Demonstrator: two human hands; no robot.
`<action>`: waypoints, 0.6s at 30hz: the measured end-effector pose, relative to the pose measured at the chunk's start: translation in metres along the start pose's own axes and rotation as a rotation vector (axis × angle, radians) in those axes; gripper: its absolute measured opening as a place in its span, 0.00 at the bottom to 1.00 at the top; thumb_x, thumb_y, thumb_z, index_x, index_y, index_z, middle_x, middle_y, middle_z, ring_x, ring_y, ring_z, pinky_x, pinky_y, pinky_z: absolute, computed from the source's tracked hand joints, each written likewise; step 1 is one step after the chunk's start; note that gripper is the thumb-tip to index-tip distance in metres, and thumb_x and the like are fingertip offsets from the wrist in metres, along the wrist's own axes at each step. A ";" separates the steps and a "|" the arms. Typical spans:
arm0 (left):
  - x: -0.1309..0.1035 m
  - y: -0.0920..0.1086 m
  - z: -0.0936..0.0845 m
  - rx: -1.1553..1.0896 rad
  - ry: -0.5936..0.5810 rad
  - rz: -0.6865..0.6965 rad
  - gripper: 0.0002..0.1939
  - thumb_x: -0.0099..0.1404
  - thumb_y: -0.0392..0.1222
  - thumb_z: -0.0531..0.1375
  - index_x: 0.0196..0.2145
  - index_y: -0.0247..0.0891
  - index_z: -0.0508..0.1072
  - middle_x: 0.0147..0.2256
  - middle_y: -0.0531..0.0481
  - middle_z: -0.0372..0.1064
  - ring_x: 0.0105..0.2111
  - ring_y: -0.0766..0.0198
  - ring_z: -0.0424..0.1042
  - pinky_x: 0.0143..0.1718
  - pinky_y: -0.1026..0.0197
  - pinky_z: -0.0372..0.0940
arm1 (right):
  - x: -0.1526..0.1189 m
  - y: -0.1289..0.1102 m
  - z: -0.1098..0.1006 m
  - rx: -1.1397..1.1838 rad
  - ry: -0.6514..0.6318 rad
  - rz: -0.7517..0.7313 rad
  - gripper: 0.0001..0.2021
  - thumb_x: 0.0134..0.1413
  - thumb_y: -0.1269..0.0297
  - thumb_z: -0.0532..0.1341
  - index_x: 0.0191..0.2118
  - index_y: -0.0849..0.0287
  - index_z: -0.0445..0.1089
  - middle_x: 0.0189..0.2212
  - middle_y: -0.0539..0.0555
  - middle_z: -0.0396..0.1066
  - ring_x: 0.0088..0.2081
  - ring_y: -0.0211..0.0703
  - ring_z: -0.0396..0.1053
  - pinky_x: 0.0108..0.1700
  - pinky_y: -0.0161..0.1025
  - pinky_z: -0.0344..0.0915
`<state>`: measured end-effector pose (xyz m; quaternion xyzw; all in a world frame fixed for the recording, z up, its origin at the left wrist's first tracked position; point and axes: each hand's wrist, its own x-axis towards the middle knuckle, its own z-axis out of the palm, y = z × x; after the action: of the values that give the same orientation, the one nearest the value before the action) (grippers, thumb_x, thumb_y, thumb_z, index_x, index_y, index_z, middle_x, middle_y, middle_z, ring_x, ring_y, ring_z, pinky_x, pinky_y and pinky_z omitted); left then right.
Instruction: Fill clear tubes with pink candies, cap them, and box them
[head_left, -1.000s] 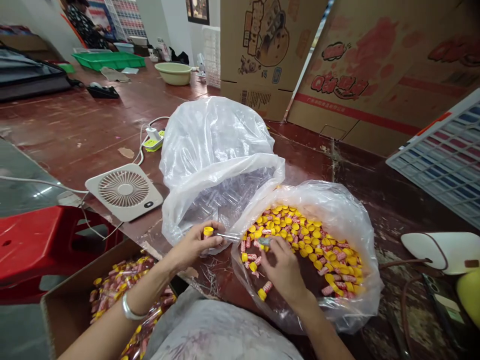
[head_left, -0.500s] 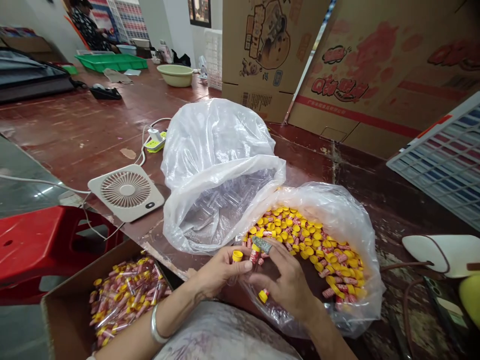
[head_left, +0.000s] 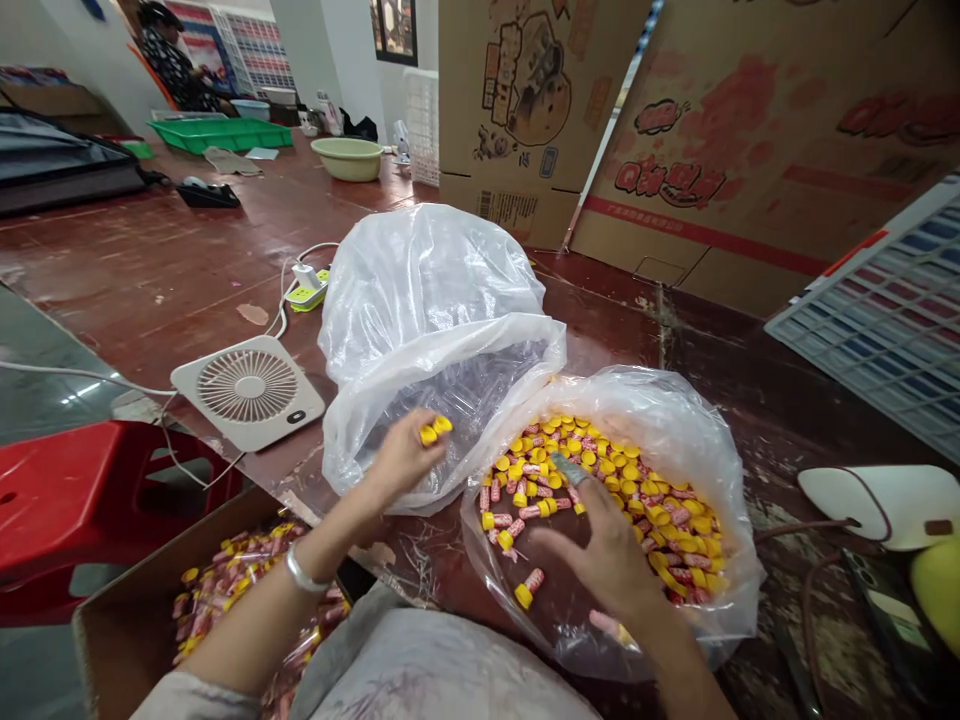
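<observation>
My left hand (head_left: 405,455), a little blurred, is at the mouth of the white plastic bag (head_left: 352,420) of clear tubes (head_left: 472,385). Its fingers are closed around yellow-capped tubes (head_left: 435,431); two caps show, the rest is hidden by the fingers. Over the second clear bag (head_left: 720,450) is my right hand (head_left: 611,550), thumb and fingers apart, with a grey cover on one fingertip. That bag holds many yellow caps with red-and-white patterned rolls (head_left: 630,485). One loose capped roll (head_left: 529,589) lies left of my right hand, another (head_left: 609,627) just below it.
A cardboard box (head_left: 112,640) of filled tubes stands at lower left, by a red stool (head_left: 97,510). Beside the bags is a fan (head_left: 251,392) with a cable. Large cartons (head_left: 540,120) and a plastic crate (head_left: 892,310) stand behind. A person (head_left: 176,65) sits far back.
My left hand has moved up and away to the tube bag with yellow-capped tubes. My right hand has shifted right and down, apart from the left, with its fingers spread.
</observation>
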<state>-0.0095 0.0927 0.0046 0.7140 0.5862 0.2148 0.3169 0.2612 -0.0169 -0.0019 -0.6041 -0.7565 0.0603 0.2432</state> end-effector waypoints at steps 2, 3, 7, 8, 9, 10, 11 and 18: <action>0.023 -0.012 -0.012 0.186 0.134 -0.042 0.10 0.64 0.39 0.56 0.40 0.32 0.74 0.42 0.36 0.73 0.44 0.47 0.73 0.43 0.52 0.67 | -0.007 0.022 0.001 -0.144 0.018 0.086 0.12 0.63 0.53 0.60 0.44 0.57 0.69 0.40 0.59 0.75 0.41 0.54 0.76 0.39 0.47 0.72; 0.033 -0.016 -0.014 0.215 0.149 -0.060 0.11 0.64 0.39 0.56 0.41 0.31 0.74 0.43 0.33 0.72 0.46 0.43 0.71 0.44 0.49 0.66 | -0.011 0.030 0.003 -0.212 0.000 0.104 0.09 0.64 0.56 0.59 0.38 0.56 0.69 0.34 0.56 0.75 0.35 0.52 0.76 0.34 0.45 0.70; 0.052 -0.026 -0.009 0.316 0.153 -0.084 0.12 0.62 0.40 0.59 0.40 0.29 0.75 0.44 0.28 0.71 0.49 0.37 0.70 0.46 0.46 0.64 | -0.016 0.036 0.019 -0.310 -0.090 0.057 0.04 0.64 0.66 0.59 0.36 0.55 0.70 0.33 0.53 0.75 0.31 0.46 0.75 0.30 0.39 0.68; 0.053 -0.027 -0.007 0.321 0.152 -0.085 0.12 0.62 0.40 0.59 0.40 0.29 0.75 0.44 0.27 0.71 0.49 0.37 0.70 0.46 0.46 0.64 | -0.016 0.033 0.023 -0.311 -0.107 0.026 0.02 0.62 0.68 0.60 0.38 0.55 0.70 0.36 0.54 0.75 0.33 0.45 0.75 0.31 0.38 0.69; 0.053 -0.028 -0.006 0.318 0.150 -0.083 0.12 0.62 0.40 0.58 0.39 0.29 0.75 0.45 0.27 0.71 0.49 0.37 0.70 0.46 0.46 0.64 | -0.015 0.030 0.027 -0.314 -0.125 -0.003 0.04 0.61 0.70 0.61 0.40 0.54 0.71 0.39 0.54 0.74 0.34 0.45 0.75 0.32 0.38 0.69; 0.051 -0.029 -0.006 0.304 0.143 -0.079 0.12 0.62 0.40 0.58 0.39 0.29 0.75 0.44 0.27 0.71 0.48 0.38 0.70 0.46 0.46 0.64 | -0.014 0.026 0.031 -0.321 -0.141 -0.027 0.06 0.59 0.71 0.62 0.40 0.53 0.71 0.40 0.55 0.74 0.36 0.45 0.75 0.33 0.37 0.70; 0.049 -0.030 -0.007 0.280 0.129 -0.069 0.12 0.62 0.40 0.58 0.39 0.29 0.75 0.43 0.29 0.72 0.47 0.39 0.71 0.45 0.47 0.64 | -0.013 0.023 0.034 -0.326 -0.157 -0.044 0.07 0.57 0.71 0.64 0.40 0.53 0.72 0.40 0.55 0.73 0.37 0.46 0.75 0.33 0.38 0.70; 0.006 -0.027 -0.010 -0.513 -0.185 -0.003 0.16 0.57 0.50 0.65 0.36 0.34 0.75 0.32 0.49 0.73 0.29 0.64 0.68 0.31 0.64 0.65 | -0.013 0.014 0.040 -0.190 -0.196 -0.190 0.19 0.52 0.73 0.69 0.49 0.55 0.69 0.46 0.56 0.74 0.45 0.52 0.71 0.42 0.45 0.71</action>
<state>-0.0339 0.1040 -0.0075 0.6261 0.4820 0.2899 0.5400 0.2582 -0.0171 -0.0457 -0.5413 -0.8326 0.0241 0.1146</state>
